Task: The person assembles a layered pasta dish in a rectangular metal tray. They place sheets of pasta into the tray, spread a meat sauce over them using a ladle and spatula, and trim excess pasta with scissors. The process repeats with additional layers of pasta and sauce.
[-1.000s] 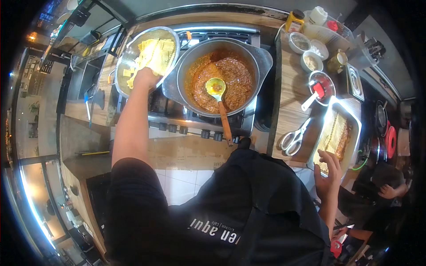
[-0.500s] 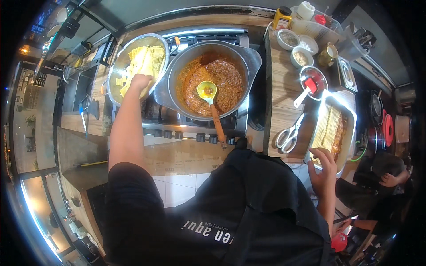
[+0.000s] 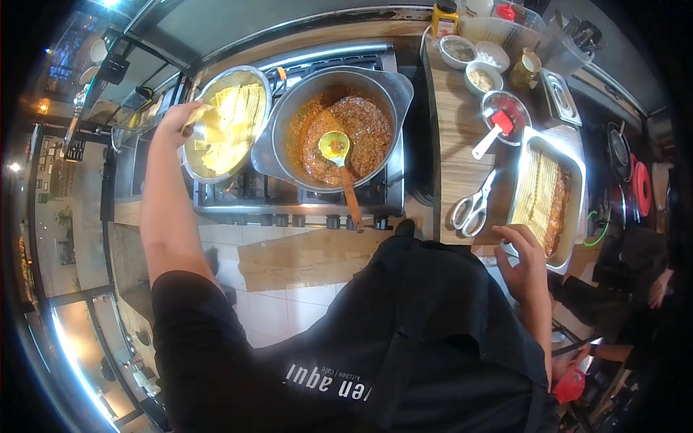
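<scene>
My left hand point(image 3: 179, 123) is closed at the left rim of a metal bowl point(image 3: 189, 160). Its fingers pinch a yellow lasagna sheet point(image 3: 206, 121), partly hidden by the hand. More ridged lasagna sheets point(image 3: 238, 115) lie overlapping in the bowl. Beside the near end of a rectangular metal baking pan point(image 3: 573, 216), my right hand point(image 3: 525, 261) is held with fingers bent and apart, nothing in it. Ridged sheets point(image 3: 535, 191) cover the pan's left part, and red-brown meat sauce point(image 3: 556, 224) shows along its right side.
A large pot point(image 3: 266, 148) of meat sauce holds a ladle point(image 3: 350, 195) on the stove. Scissors point(image 3: 473, 209), a small bowl point(image 3: 521, 108) with a red brush point(image 3: 501, 124), seasoning bowls point(image 3: 482, 78) and a steel container point(image 3: 561, 97) crowd the right counter. Other people point(image 3: 628, 278) are at right.
My left hand has moved from over the sheets to the bowl's left rim, bringing a lasagna sheet along. My right hand stays near the pan. The view has shifted slightly.
</scene>
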A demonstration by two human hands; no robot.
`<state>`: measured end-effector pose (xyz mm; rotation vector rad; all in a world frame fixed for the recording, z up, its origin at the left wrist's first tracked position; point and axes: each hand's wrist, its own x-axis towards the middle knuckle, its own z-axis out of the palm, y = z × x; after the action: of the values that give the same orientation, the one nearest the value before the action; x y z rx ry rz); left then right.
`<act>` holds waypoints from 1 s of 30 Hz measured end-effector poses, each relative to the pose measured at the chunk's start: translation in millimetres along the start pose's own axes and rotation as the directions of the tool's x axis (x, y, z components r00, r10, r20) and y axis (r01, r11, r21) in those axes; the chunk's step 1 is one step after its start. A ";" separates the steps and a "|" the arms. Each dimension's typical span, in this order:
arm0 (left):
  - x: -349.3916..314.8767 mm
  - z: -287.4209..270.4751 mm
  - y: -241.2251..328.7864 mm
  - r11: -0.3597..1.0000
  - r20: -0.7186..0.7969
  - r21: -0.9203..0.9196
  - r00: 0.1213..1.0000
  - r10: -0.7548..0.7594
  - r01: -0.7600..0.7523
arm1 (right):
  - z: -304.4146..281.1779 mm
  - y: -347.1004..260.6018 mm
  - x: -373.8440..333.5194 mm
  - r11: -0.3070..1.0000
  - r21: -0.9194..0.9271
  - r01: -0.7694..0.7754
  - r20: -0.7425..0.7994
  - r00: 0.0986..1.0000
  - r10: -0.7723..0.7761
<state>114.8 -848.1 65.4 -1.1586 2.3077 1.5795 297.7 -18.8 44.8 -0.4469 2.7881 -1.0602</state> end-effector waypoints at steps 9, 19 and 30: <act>-94.3 91.0 84.1 0.973 -0.084 -0.060 0.973 0.217 -0.223 | -2.9 25.1 -13.6 0.991 0.121 -0.049 0.004 0.999 0.049; -327.3 347.3 134.8 0.789 0.485 -0.287 0.628 0.609 -0.543 | 2.9 58.5 32.1 -0.045 0.905 -0.424 0.414 0.899 -0.141; -476.8 640.8 27.7 0.935 0.844 -0.148 0.451 0.289 -0.322 | -105.9 261.7 35.7 0.506 0.835 -0.217 -0.029 0.901 0.433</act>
<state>232.1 -58.5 28.8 0.1780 1.8183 1.6405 180.7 222.3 -50.8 0.3503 1.9966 -2.1871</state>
